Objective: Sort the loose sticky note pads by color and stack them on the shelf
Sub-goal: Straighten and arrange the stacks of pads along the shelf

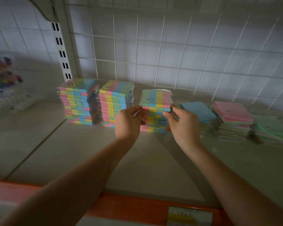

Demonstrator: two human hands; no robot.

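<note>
My left hand (128,122) and my right hand (181,123) are both on the third stack (155,118) of striped sticky note pads on the shelf (82,154). The fingers of each hand curl round its sides, pinching the top pad (156,99) at its 2 lower corners. My palms and fingers cover much of the stack's front, so I cannot count its pads.

Left of it stand 2 taller striped stacks, the first stack (79,101) and the second stack (116,103), close together and wrapped in clear film. To the right lie looser piles: a blue pad (198,111) on top of one, a pink pile (234,118) and a green pile (273,129), the last cut off by the picture's edge and blurred.

Far left, a clear bag of coloured things (5,82) is too blurred to name. Behind everything runs a wire grid (170,46). At the bottom, an orange shelf edge (137,207) carries a label (189,216) I cannot read.
</note>
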